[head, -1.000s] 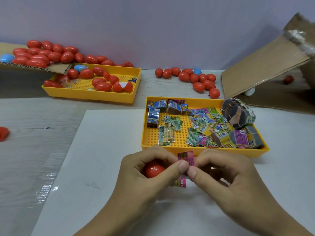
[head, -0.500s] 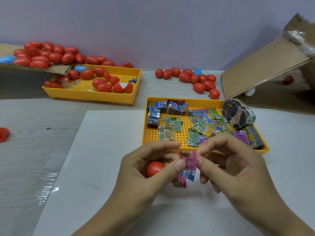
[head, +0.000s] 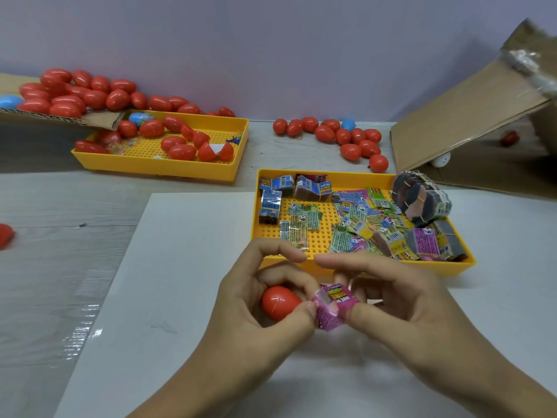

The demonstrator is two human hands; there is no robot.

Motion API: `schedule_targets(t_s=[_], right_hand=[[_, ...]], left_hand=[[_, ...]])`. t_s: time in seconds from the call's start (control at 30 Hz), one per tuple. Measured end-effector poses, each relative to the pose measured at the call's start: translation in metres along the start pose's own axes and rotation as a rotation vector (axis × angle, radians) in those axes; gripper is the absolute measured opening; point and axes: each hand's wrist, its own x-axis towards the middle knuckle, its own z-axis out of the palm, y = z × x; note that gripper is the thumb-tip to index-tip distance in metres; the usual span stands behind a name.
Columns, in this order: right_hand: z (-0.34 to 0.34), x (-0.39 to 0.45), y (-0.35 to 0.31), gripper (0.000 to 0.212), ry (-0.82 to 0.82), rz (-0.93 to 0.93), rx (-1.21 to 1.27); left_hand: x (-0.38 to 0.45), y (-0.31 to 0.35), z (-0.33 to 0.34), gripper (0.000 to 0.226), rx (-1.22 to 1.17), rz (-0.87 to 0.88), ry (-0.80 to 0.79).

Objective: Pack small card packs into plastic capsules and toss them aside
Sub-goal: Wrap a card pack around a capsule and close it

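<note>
- Far tray [head: 150,167], yellow, upper left: holds red capsule halves and closed capsules spilling from a cardboard flap [head: 99,119]. It probably serves as the stock of empty capsules, set within reach of the left side.
- Left hand [head: 259,315]: fingers curled round a red capsule [head: 278,301], which sits against the palm, while thumb and fingertips also touch the left edge of the pink card pack [head: 331,309]. This parks the capsule and frees the fingertips for the pack.
- Pink card pack: pinched between both hands, just beside the capsule and above the white sheet [head: 180,267] on the tabletop. It looks folded or rolled into a compact block (presumably so that it fits the capsule).
- Right hand [head: 401,300]: thumb and lower fingers pinch the right side of the pack; the index finger is extended and holds nothing.
- Near tray [head: 361,268], yellow, directly behind the hands: loose card packs and banded bundles [head: 422,200], placed close for short reaches.
- Capsule pile [head: 340,137], beyond the near tray: red capsules with one blue, apparently the tossed finished units.
- Cardboard box [head: 467,122], far right: tipped open.
</note>
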Motion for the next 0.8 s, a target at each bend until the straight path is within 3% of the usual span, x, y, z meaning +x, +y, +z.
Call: schedule_targets(t_s=[0.13, 0.23, 0.43, 0.6, 0.8], right_hand=[[0.001, 0.0003, -0.0006, 0.031, -0.02, 0.009, 0.053], [0.0016, 0.0002, -0.0003, 0.022, 0.075, -0.013, 0.146], [0.0023, -0.0014, 0.001, 0.016, 0.234, -0.18, -0.167], [-0.002, 0.0005, 0.003, 0.018, 0.252, -0.064, -0.103], [0.001, 0.003, -0.0033, 0.009, 0.086, 0.145, 0.182]], left_hand=[[-0.0004, 0.001, -0.0004, 0.032, -0.008, -0.005, -0.017], [-0.0007, 0.0005, -0.0009, 0.032, 0.0, -0.009, -0.022], [-0.0024, -0.0013, 0.0013, 0.028, 0.046, 0.041, -0.034], [-0.005, -0.0042, 0.0032, 0.031, 0.149, 0.113, -0.022], [-0.0042, -0.0073, 0.0044, 0.027, 0.2, 0.162, 0.012]])
